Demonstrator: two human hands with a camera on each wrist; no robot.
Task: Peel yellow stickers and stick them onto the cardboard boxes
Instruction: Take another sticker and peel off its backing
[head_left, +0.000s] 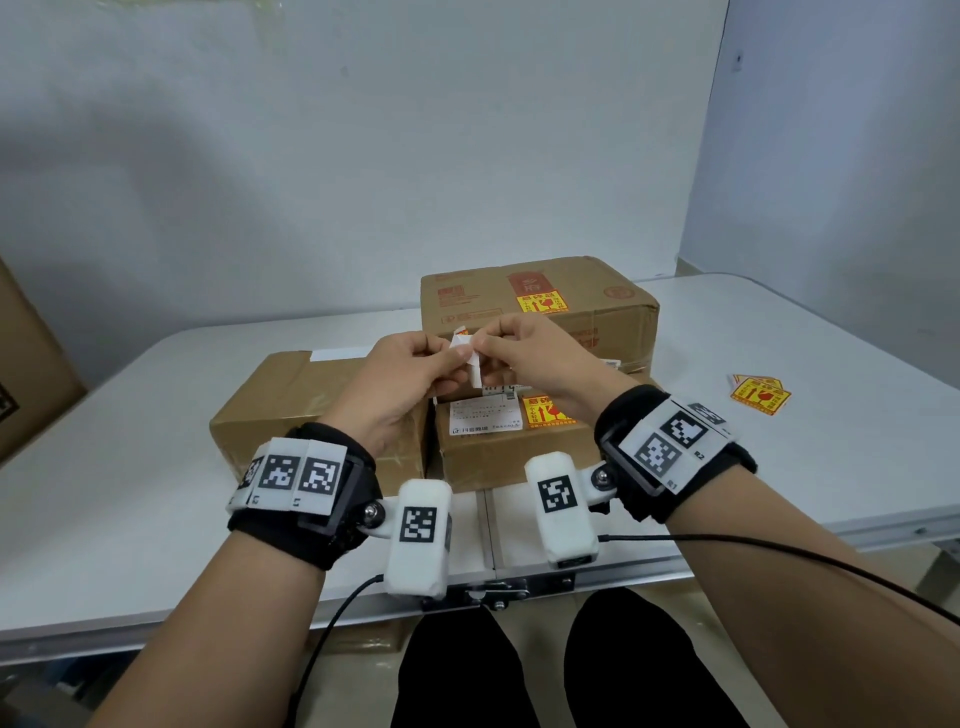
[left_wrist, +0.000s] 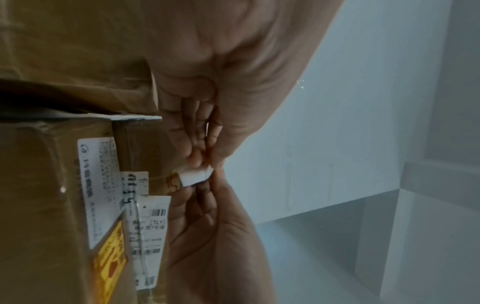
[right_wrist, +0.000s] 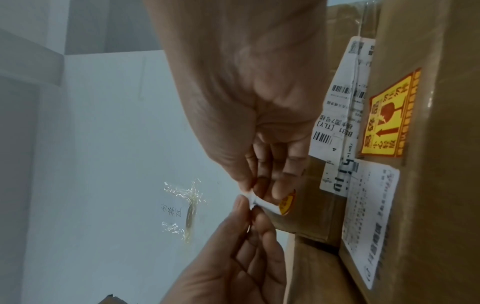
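Above the boxes, both hands hold one yellow sticker (head_left: 464, 344) by its white backing. A red-and-yellow corner of the sticker (right_wrist: 286, 203) shows behind the fingers. My left hand (head_left: 445, 356) pinches the left edge and my right hand (head_left: 489, 344) pinches the right edge. In the left wrist view the left hand (left_wrist: 205, 164) meets the right hand (left_wrist: 215, 205) at the white backing (left_wrist: 195, 177). The back cardboard box (head_left: 597, 312) carries a yellow sticker (head_left: 542, 302). The front right box (head_left: 498, 452) carries one too (head_left: 549, 414). The left box (head_left: 291, 400) shows none on its top.
A small pile of yellow stickers (head_left: 759, 395) lies on the white table (head_left: 156, 467) to the right of the boxes. Another large cardboard box (head_left: 26, 364) stands off the table's left end. A wall rises close behind the table.
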